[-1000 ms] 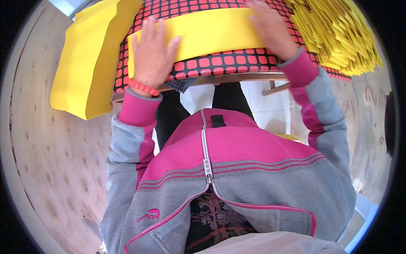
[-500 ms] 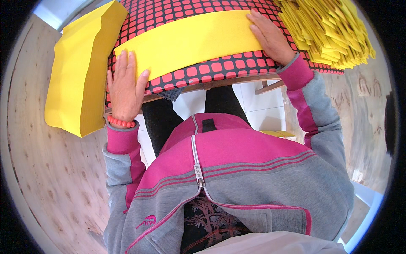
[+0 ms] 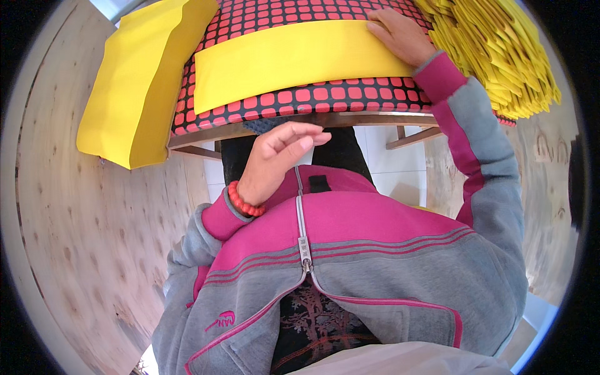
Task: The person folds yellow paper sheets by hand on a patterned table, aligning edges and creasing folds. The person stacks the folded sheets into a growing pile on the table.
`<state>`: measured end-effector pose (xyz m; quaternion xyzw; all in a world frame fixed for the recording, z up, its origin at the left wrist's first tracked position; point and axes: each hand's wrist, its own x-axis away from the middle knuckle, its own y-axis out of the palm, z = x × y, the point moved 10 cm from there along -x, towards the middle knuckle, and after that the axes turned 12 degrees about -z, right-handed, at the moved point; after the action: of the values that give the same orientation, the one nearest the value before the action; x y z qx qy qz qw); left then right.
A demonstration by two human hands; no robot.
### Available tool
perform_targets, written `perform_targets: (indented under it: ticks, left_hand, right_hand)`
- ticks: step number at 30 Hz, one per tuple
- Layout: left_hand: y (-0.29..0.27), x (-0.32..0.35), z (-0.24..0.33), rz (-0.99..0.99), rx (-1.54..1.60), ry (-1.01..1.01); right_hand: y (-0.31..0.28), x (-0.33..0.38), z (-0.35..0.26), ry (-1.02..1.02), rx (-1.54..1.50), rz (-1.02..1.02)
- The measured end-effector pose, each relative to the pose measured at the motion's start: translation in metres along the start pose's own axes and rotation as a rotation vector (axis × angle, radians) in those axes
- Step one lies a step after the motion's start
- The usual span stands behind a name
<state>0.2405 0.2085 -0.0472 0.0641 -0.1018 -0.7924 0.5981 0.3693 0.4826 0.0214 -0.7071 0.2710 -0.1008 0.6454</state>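
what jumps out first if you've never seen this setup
Bright yellow takes the eye: a long yellow sheet lies flat on a red-and-black checked tabletop, with the right hand pressing on its right end. A stack of yellow sheets hangs off the table's left side, and a fanned heap of folded yellow pieces fills the upper right. The left hand, with a red bead bracelet, hovers empty below the table edge.

paper strip (image 3: 294, 62) on table (image 3: 350, 100) | sheet stack (image 3: 134, 81) left | folded pile (image 3: 500, 50) right
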Motion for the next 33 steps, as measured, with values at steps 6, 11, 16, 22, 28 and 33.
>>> perform_targets:
  ticks: [6,11,16,22,28,33]
  left_hand:
    - [0.01,-0.023,-0.037,-0.031,0.448,-0.097]
    - [0.018,-0.033,-0.031,0.025,0.656,-0.019]
    - [0.015,-0.029,-0.024,0.156,0.645,-0.046]
    - [0.014,-0.013,-0.01,0.118,0.696,-0.034]
    - [0.005,-0.017,0.019,0.046,0.459,-0.044]
    - [-0.029,-0.05,0.138,-0.011,-0.166,0.226]
  right_hand:
    - [-0.024,0.072,-0.03,0.064,-0.121,-0.117]
    - [-0.01,0.121,-0.065,0.11,-0.748,-0.315]
    - [0.025,0.113,-0.092,0.254,-1.165,-0.628]
    - [0.065,0.051,-0.132,0.316,-1.743,-0.795]
    - [0.053,-0.019,-0.149,0.009,-1.706,-0.744]
    - [-0.096,-0.047,-0.141,-0.428,-1.51,-0.232]
